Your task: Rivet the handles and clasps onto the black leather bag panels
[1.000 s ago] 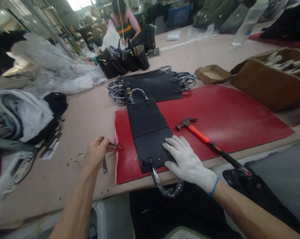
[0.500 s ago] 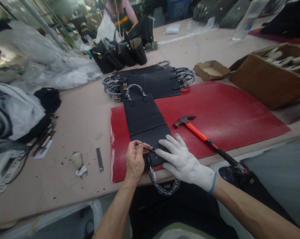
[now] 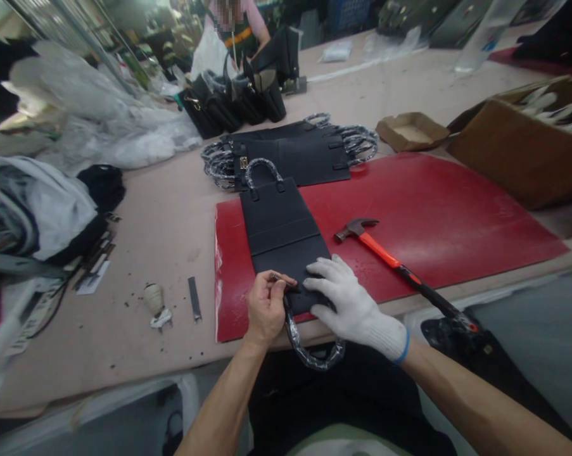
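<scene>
black bag panel (image 3: 280, 240), unfolded flat, lies lengthwise on the left part of the red mat (image 3: 432, 215), its far handle at the mat's far edge. its near end is at the mat's near edge, where a plastic-wrapped handle (image 3: 314, 354) loops out past that edge. left hand (image 3: 265, 307), bare, is at the near end of the panel, over the mat's near edge. its grip is pressed together, thumb and fingers pinching a thin metal tool (image 3: 286, 280) whose tip touches the panel. right hand (image 3: 347, 301), in a white knit glove, lies palm down on the same end of the panel, just beside the left hand. its grip is spread, fingers flat on the material and holding nothing.

hammer (image 3: 390, 259) with an orange-and-black shaft lies on the mat, near the gloved hand, its head toward the mat's middle and its shaft running off the near edge. a stack of black panels (image 3: 295, 158) with wrapped handles rests at the mat's far edge. a small cardboard tray (image 3: 412, 132) and a large cardboard box (image 3: 518, 149) stand beyond the mat's far right side. on the worktop (image 3: 162, 215) off the mat's left edge lie a short metal strip (image 3: 194, 297) and a small pale object (image 3: 155, 304). well beyond the mat, finished black bags (image 3: 238, 104) stand before another person (image 3: 241, 38).
</scene>
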### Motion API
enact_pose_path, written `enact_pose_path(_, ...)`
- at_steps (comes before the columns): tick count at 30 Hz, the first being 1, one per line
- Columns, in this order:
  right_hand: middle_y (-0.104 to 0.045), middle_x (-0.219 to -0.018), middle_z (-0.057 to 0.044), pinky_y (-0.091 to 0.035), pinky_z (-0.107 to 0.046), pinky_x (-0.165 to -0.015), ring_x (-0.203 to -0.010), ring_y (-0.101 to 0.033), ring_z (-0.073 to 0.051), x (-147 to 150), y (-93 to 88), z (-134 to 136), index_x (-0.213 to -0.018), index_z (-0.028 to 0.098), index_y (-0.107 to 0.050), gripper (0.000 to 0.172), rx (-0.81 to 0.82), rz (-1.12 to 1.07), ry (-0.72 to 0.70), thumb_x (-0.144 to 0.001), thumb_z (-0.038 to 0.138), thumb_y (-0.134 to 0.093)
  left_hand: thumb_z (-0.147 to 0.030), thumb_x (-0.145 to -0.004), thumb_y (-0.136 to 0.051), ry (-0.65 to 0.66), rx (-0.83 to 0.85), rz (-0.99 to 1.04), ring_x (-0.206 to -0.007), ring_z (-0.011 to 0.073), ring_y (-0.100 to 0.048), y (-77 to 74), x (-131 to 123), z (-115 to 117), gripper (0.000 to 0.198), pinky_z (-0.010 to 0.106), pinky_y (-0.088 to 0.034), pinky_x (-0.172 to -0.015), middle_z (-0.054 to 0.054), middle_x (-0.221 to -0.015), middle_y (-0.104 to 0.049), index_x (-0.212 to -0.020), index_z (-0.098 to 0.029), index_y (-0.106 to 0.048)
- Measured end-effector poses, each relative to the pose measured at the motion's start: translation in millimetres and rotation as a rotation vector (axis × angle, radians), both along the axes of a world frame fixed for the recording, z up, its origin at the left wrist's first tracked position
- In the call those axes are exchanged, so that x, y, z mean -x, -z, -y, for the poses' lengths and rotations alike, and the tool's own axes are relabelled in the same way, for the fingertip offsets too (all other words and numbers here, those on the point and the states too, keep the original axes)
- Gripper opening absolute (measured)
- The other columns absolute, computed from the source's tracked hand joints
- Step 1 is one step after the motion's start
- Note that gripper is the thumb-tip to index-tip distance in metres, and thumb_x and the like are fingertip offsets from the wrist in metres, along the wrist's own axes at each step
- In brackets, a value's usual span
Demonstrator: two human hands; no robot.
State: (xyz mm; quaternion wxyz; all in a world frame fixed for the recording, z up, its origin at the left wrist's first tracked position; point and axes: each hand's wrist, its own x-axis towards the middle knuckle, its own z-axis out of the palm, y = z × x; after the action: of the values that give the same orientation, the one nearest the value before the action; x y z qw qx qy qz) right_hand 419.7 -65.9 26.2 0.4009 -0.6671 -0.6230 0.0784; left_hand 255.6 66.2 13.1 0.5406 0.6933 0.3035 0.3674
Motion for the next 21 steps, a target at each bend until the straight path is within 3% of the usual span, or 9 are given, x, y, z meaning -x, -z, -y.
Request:
enact_pose_path(5, -0.064, -0.132, -0.012, -0.031, -0.062, -0.122, -0.131, -0.055, -0.032, 5, 8.1, -6, -0.120, 0.020, -0.066, 0.037, -0.085, 0.015, 0.105, -0.084, 0.019, -0.065, -0.030, -0.097, -0.064, 0.028, -0.032, -0.023, -0.087, 0.0178, -0.076, -0.2, 0, 2, 0.012, 0.029, -0.062, -0.080, 0.006, -0.093, -0.077, -0.101, -0.018, -0.062)
enact_pose_path(12, -0.069, -0.121, -0.011, -0.038, -0.060, -0.118, -0.121, -0.061, -0.029, 8, 13.6, -8, -0.111, 0.021, -0.067, 0.021, -0.185, -0.028, 0.289, -0.091, 0.019, -0.061, -0.026, -0.096, -0.064, 0.063, -0.022, -0.053, -0.086, 0.0178, -0.077, -2.3, 3, 0, 0.010, 0.028, -0.063, -0.080, 0.005, -0.092, -0.079, -0.099, -0.018, -0.068)
enact_pose_path(21, -0.070, -0.117, -0.009, -0.037, -0.060, -0.117, -0.118, -0.063, -0.029, 7, 16.3, -8, -0.109, 0.021, -0.067, 0.019, -0.223, -0.029, 0.272, -0.090, 0.017, -0.063, -0.022, -0.096, -0.063, 0.086, -0.090, -0.077, -0.083, 0.0152, -0.077, -2.9, 1, -1, 0.008, 0.024, -0.062, -0.078, 0.003, -0.091, -0.080, -0.095, -0.018, -0.070)
